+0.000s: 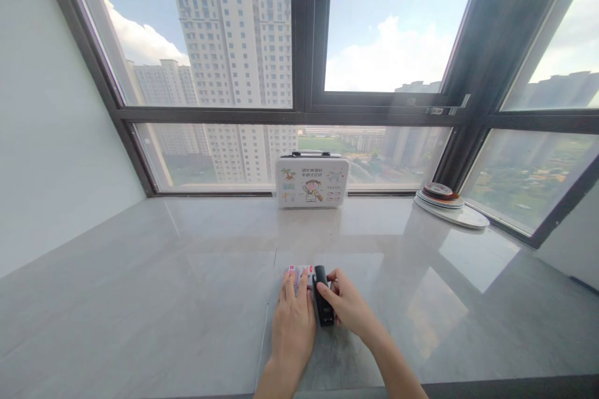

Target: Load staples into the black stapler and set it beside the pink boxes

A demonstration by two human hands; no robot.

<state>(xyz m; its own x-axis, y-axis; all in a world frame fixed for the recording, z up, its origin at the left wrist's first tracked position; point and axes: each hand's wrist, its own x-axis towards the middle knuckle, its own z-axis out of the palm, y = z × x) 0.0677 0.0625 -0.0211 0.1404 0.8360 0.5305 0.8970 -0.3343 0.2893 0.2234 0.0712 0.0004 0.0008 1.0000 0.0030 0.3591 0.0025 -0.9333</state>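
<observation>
A black stapler (322,297) lies lengthwise on the grey counter, pointing away from me. My right hand (345,300) grips it from the right, thumb on top and fingers bent at its side. Just left of it is a small pink-and-white box (300,270). My left hand (294,318) covers most of that box from above, fingers reaching forward over it and along its sides. Only the box's far end and a strip between the fingers show. Box and stapler are side by side with a narrow gap.
A white case (312,182) with cartoon prints and a dark handle stands upright against the window. At the back right, stacked plates (440,196) rest on a white oval board (468,217). The glossy counter (154,299) ends at a white wall (56,137) on the left.
</observation>
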